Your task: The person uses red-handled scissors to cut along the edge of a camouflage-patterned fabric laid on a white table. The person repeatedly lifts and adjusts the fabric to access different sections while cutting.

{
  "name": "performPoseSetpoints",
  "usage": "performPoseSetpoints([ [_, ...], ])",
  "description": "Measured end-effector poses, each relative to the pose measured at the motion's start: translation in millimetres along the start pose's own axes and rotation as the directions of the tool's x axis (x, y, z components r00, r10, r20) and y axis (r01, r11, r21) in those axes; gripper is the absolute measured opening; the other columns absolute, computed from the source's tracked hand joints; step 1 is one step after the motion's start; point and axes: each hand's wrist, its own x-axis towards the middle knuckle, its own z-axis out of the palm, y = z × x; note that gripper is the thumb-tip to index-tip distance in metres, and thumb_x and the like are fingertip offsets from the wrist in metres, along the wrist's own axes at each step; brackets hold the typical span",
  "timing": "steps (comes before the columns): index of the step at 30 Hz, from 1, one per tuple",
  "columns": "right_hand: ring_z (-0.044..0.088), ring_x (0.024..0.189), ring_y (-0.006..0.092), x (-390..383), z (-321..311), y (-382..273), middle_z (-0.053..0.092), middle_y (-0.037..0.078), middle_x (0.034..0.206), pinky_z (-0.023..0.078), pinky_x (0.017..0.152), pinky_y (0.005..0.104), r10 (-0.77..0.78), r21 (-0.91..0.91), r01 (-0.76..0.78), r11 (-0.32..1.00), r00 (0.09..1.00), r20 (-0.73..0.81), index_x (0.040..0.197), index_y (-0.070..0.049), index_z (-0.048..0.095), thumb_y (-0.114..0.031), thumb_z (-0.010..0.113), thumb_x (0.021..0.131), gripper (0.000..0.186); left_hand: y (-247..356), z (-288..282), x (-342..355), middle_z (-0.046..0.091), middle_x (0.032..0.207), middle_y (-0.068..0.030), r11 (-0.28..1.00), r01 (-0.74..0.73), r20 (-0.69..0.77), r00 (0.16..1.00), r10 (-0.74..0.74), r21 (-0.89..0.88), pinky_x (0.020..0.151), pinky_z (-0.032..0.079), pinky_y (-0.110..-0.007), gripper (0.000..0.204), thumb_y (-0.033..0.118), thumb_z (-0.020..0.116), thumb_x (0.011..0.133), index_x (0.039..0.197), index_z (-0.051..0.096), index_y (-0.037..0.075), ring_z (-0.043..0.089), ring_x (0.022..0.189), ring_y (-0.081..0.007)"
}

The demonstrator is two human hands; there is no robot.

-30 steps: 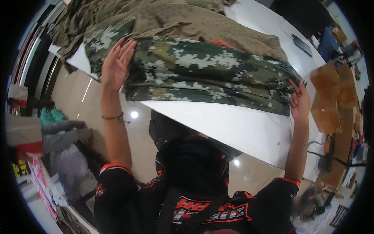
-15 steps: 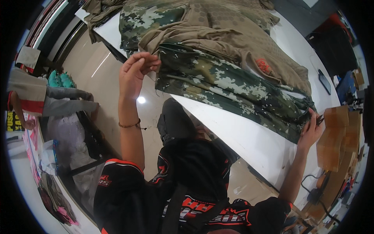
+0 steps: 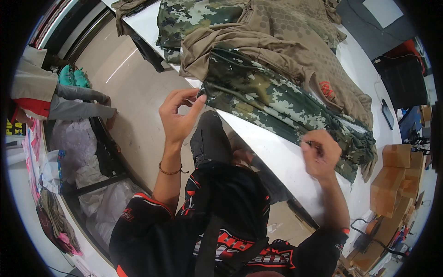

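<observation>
A green camouflage garment piece (image 3: pixel 272 99), long and wrinkled, lies along the near side of a brown garment (image 3: pixel 277 37) with a honeycomb print. My left hand (image 3: pixel 180 115) is at its left corner, thumb and fingertips pinching the fabric just off the table edge. Over the table's near edge, my right hand (image 3: pixel 321 154) is curled and slightly blurred beside the lower edge of the camouflage piece. Something small and dark shows inside its fingers, too unclear to name.
The white table (image 3: pixel 272 138) runs diagonally, with a phone (image 3: pixel 387 114) on its right side. Cardboard boxes (image 3: pixel 390 180) stand at the right. Another person (image 3: pixel 60 99) is at the left, near a bin of clear plastic (image 3: pixel 76 143). A black chair (image 3: pixel 399 76) is at the far right.
My right hand has left the right end of the camouflage piece and moved left, nearer to me. My left hand has come lower and right, to the fabric's left corner.
</observation>
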Motion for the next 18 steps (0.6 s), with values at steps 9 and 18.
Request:
performPoseSetpoints([
  [9,0.067,0.061,0.0239,73,85,-25,0.07,0.011,0.078,0.052,0.056,0.0328,-0.136,0.22,0.08,0.972,0.958,0.253,0.096,-0.004,0.071,-0.014,0.08,0.089,0.015,12,4,1,0.076,0.09,-0.0068,0.97,-0.091,0.014,0.996,0.09,0.227,0.068,0.053,-0.027,0.022,0.006,0.088,0.082,0.104,0.083,0.004,0.066,0.073,-0.0135],
  [18,0.046,0.057,0.008,119,140,-15,0.055,0.002,0.062,0.039,0.054,0.0284,0.101,0.431,-0.291,0.854,0.906,0.411,0.097,-0.002,0.072,-0.027,0.077,0.095,0.025,3,-6,-2,0.074,0.087,-0.008,0.981,-0.056,0.022,0.998,0.053,0.187,0.07,0.053,-0.028,0.006,0.0,0.08,0.088,0.093,0.076,0.0,0.066,0.074,-0.0149],
])
